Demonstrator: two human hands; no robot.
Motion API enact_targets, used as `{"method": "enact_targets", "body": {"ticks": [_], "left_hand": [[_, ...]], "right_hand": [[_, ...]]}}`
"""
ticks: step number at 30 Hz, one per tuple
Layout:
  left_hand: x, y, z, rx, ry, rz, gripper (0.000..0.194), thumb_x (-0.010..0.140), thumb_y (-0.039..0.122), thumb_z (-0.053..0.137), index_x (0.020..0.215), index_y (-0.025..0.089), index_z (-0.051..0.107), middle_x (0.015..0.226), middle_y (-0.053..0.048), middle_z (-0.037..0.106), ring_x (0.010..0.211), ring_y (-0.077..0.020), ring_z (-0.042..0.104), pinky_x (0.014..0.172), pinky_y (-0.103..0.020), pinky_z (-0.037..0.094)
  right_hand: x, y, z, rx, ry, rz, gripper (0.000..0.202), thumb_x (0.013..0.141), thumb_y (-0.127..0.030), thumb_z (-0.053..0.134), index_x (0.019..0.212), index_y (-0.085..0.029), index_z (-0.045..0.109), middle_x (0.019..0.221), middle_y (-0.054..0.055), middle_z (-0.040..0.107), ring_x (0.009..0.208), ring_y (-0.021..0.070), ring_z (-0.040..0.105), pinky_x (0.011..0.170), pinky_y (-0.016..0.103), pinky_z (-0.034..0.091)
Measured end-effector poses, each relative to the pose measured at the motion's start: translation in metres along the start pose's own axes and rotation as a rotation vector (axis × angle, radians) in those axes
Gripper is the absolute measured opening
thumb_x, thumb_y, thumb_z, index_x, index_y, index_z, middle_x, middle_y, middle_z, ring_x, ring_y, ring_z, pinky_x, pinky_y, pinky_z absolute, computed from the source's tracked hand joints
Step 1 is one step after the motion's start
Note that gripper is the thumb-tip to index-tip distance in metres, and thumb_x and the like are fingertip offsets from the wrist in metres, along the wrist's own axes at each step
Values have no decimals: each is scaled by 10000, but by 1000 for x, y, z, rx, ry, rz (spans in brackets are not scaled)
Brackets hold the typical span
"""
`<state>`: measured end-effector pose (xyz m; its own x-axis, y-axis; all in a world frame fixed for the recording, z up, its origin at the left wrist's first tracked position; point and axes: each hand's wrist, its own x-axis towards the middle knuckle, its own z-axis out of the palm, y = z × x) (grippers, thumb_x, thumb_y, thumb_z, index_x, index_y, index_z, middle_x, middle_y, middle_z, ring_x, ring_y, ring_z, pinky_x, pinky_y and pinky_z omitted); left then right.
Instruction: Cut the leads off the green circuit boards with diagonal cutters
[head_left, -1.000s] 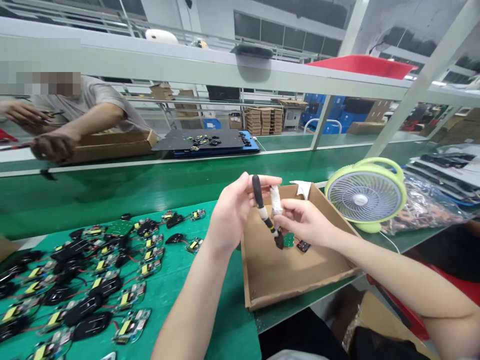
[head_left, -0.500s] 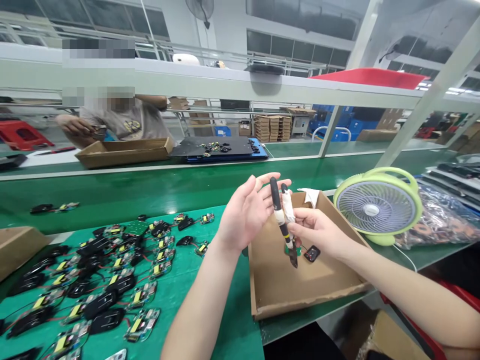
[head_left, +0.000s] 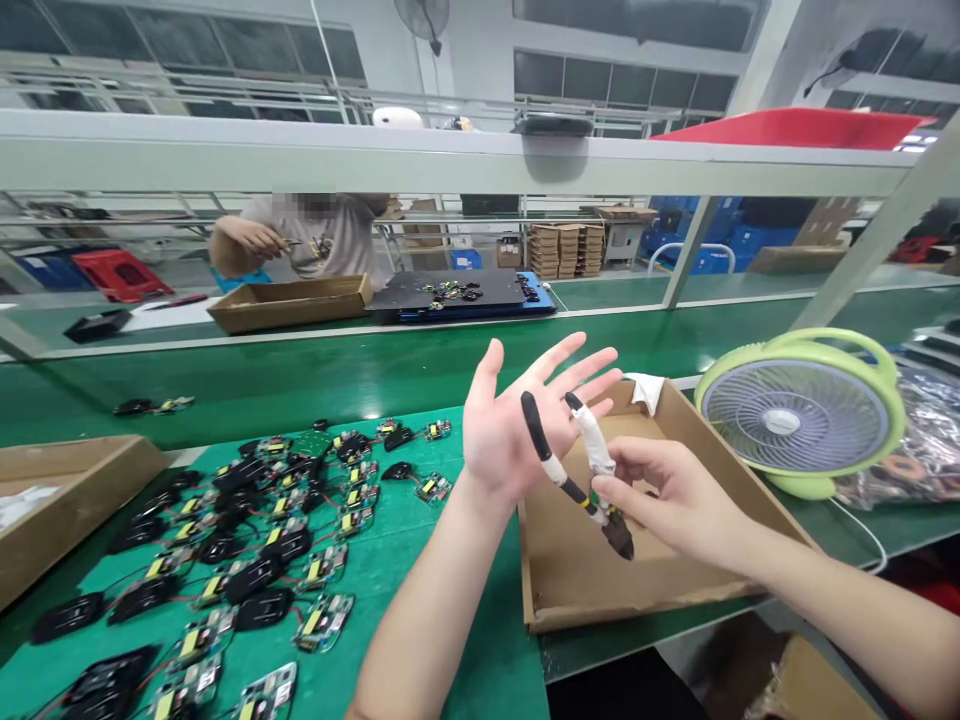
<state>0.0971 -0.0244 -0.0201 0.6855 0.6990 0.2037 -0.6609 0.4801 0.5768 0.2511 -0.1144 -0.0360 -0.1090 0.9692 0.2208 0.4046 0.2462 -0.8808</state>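
My left hand is palm up with its fingers spread, and nothing is gripped in it. My right hand pinches one wrapped handle of a pair of pliers. The tool's handles point up in front of my left palm, one black, the other wrapped in white; its dark jaws point down over a cardboard box. Part of a small dark item shows behind my right fingers. To the left, many small circuit boards wired to black casings lie on a green mat.
A green fan stands right of the box, beside a plastic bag of parts. Another cardboard box is at the left edge. Across the bench, a person works behind a shallow box. A shelf rail crosses above.
The fingers of my left hand have spread wider. The pliers' handles have moved apart and the tool has tilted. The view has shifted left, and the person's hand across the bench has risen.
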Motion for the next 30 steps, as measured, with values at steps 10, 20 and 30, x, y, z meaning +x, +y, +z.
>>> {"method": "enact_targets", "body": {"ticks": [10, 20, 30], "left_hand": [[4, -7, -12, 451, -221, -7, 827, 773, 648, 753, 1394, 154, 519, 1335, -173, 651, 1269, -351, 593, 1050, -416, 468], [10, -19, -9, 909, 104, 93, 448, 961, 542, 544, 963, 124, 703, 948, -103, 754, 926, -229, 704, 831, -300, 509], [7, -6, -9, 854, 304, 254, 190, 978, 372, 531, 934, 205, 452, 704, -14, 707, 677, -189, 694, 671, -294, 506]], "right_hand": [[6, -5, -9, 261, 79, -5, 289, 859, -476, 749, 872, -191, 701, 719, 19, 677, 555, 152, 605, 487, 258, 487], [28, 33, -35, -99, -149, 37, 374, 993, -495, 520, 1136, -165, 619, 999, 91, 739, 843, 195, 725, 787, 340, 598], [22, 103, -5, -901, -395, 236, 367, 803, -301, 828, 1081, -118, 673, 1081, 133, 720, 1011, 304, 687, 913, 489, 550]]}}
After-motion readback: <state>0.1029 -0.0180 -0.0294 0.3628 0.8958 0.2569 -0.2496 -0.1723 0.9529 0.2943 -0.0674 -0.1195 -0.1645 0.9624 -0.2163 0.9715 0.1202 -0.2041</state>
